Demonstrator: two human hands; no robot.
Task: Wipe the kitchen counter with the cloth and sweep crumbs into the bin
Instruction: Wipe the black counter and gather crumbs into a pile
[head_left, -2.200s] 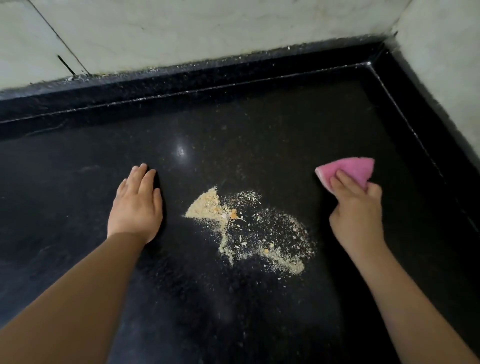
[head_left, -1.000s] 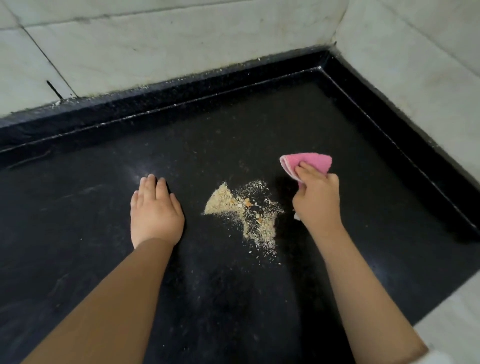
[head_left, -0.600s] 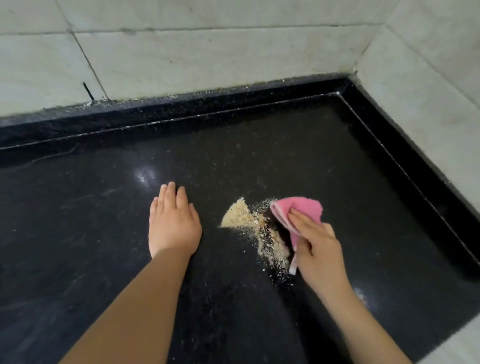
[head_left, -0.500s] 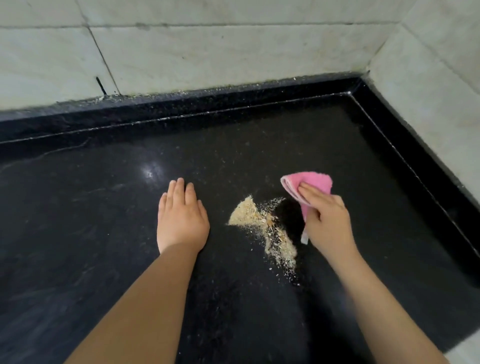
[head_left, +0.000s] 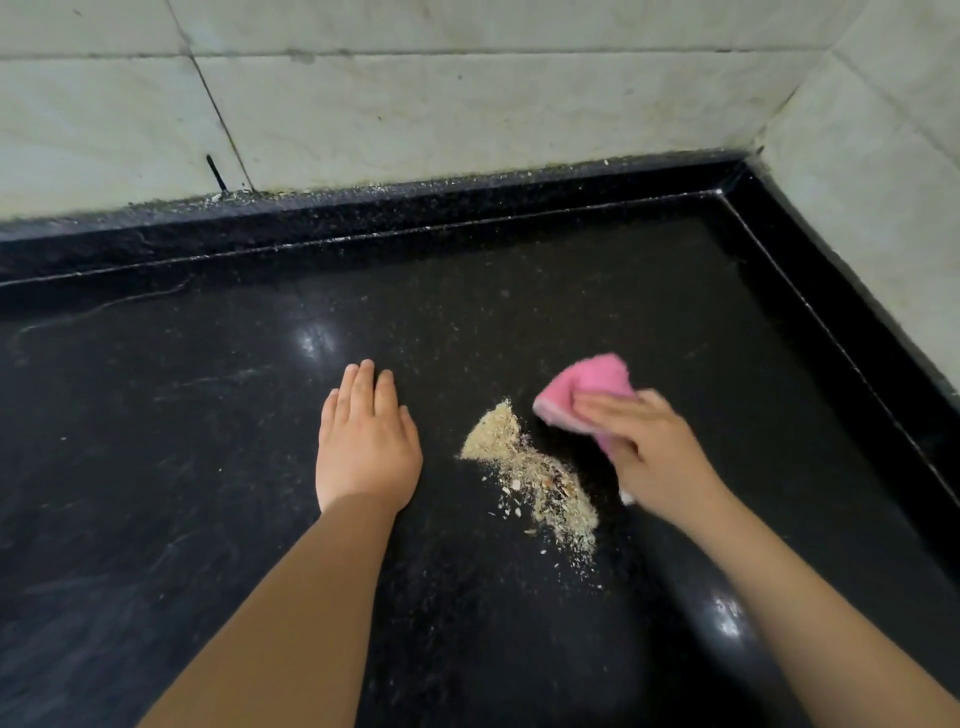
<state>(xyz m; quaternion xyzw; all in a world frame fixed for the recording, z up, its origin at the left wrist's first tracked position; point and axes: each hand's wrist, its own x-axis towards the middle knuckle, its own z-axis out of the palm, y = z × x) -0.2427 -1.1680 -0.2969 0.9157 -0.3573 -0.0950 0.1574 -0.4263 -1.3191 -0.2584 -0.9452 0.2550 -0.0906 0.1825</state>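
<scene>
A narrow heap of pale crumbs (head_left: 530, 475) lies on the black stone counter (head_left: 208, 467), running from upper left to lower right. My right hand (head_left: 654, 457) grips a folded pink cloth (head_left: 587, 387) just right of the heap's upper end; the hand is blurred with motion. My left hand (head_left: 366, 441) rests flat on the counter, palm down with fingers together, a short way left of the crumbs. No bin is in view.
A raised black lip (head_left: 467, 208) borders the counter at the back and along the right side (head_left: 852, 343). Pale marble wall tiles (head_left: 467, 104) rise behind both, meeting in a corner at the upper right. Fine specks of crumbs dot the counter around the heap.
The scattered crumbs have been pushed leftward into a tighter, narrower heap. My right hand swept in with the cloth, then drew back to the heap's upper right. My left hand stayed flat.
</scene>
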